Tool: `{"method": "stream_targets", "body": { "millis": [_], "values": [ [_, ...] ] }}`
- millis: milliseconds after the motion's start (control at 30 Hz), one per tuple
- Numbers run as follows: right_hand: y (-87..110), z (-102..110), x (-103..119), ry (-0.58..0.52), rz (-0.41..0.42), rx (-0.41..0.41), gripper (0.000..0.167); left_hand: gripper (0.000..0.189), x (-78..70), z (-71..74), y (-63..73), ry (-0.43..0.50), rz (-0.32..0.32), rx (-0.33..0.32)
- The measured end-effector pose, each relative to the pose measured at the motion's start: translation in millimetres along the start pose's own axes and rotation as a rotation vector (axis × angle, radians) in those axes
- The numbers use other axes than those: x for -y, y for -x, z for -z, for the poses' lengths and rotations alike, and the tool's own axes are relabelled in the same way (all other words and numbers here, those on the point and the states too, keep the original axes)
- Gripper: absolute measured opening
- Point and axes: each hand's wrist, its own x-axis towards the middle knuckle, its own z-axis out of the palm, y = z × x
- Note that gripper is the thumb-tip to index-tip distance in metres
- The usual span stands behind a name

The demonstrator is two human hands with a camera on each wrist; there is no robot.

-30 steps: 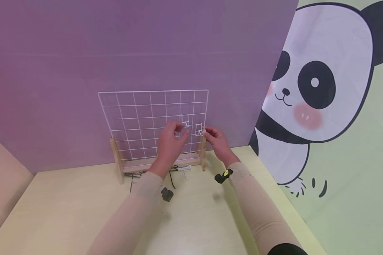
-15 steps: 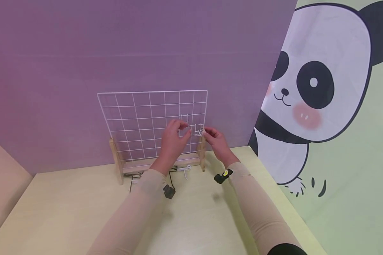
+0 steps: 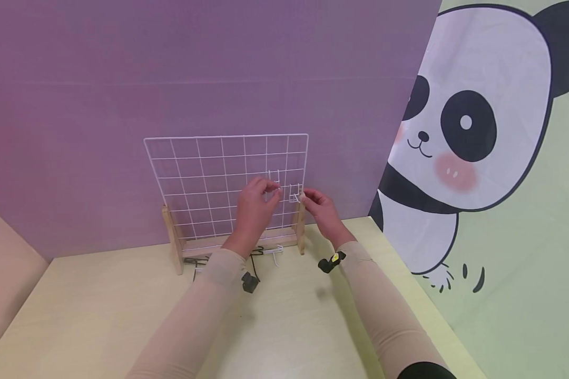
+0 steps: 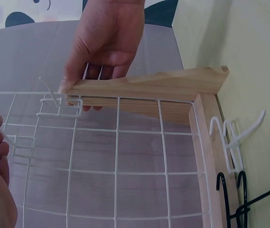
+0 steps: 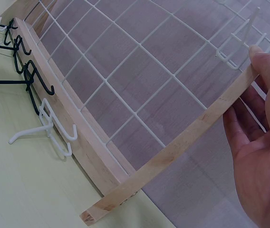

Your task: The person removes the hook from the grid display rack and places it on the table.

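A white wire grid panel (image 3: 218, 136) stands tilted in a wooden stand (image 3: 173, 239). Two white wire hooks hang near its right side. My left hand (image 3: 256, 210) pinches the prong of the upper hook (image 4: 25, 137) between thumb and fingers; its fingertips hide part of that hook in the head view. The other hook (image 3: 294, 199) hangs lower, beside the panel's right edge. With my right hand (image 3: 326, 217) I grip the top of the stand's right wooden upright (image 5: 173, 147), thumb on the front and fingers behind, close to the lower hook.
On the table (image 3: 99, 310), along the stand's base, lie more hooks: a white hook (image 5: 49, 126) at the right end and several black ones (image 5: 28, 80) beside it. A purple cloth backdrop (image 3: 194, 63) rises behind. A panda picture (image 3: 455, 158) covers the right wall.
My left hand has shifted slightly right and then a little back left, its fingers closing onto the upper hook. My right hand stays on the upright.
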Motion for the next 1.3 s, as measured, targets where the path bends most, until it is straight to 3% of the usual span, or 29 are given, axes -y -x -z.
{"method": "stream_targets", "body": {
  "millis": [500,800,1300],
  "values": [
    [-1.5,0.0,-2.5,-0.012,-0.002,-0.008,0.035,0.008,-0.3,6.1,-5.4,-0.14,-0.213,-0.057],
    [-1.8,-0.3,-1.6,-0.023,-0.006,-0.009,0.035,0.005,-2.1,6.8,-9.7,-0.148,-0.219,-0.054],
    [-1.9,-1.6,-0.3,-0.026,0.006,-0.011,0.035,0.005,-7.9,13.6,-11.8,-0.063,-0.265,-0.11]
  ]
}}
